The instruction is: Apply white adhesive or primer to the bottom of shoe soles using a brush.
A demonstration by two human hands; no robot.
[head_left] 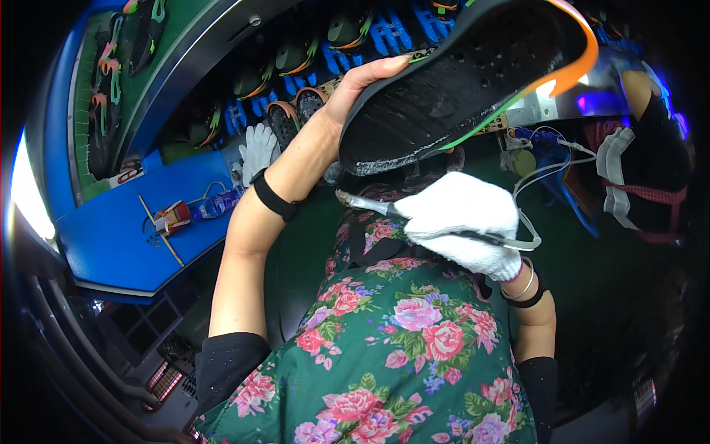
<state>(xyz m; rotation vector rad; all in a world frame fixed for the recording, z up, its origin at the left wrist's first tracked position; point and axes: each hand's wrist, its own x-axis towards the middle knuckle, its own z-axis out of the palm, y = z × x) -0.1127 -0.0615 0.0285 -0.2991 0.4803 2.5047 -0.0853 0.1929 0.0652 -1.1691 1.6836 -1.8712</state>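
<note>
Raised at the upper middle is a large black shoe sole (444,103) with an orange and green rim. My bare left hand (362,85) grips it by its left edge, thumb on top and the other fingers hidden behind. My right hand (466,214), in a white knit glove, is closed around a brush (366,203) with a worn, pale tip that points left. A clear hose (529,229) runs from the brush's handle end. The brush tip is just below the sole's lower end, apart from it.
On the left stands a blue table (111,244) bearing a bottle (218,203), a red packet (174,220), a thin stick (160,229) and a white glove (257,152). Behind are clog-like shoes (296,55) on blue holders. A green belt (85,111) carries soles. Another person's arm (637,92) shows far right.
</note>
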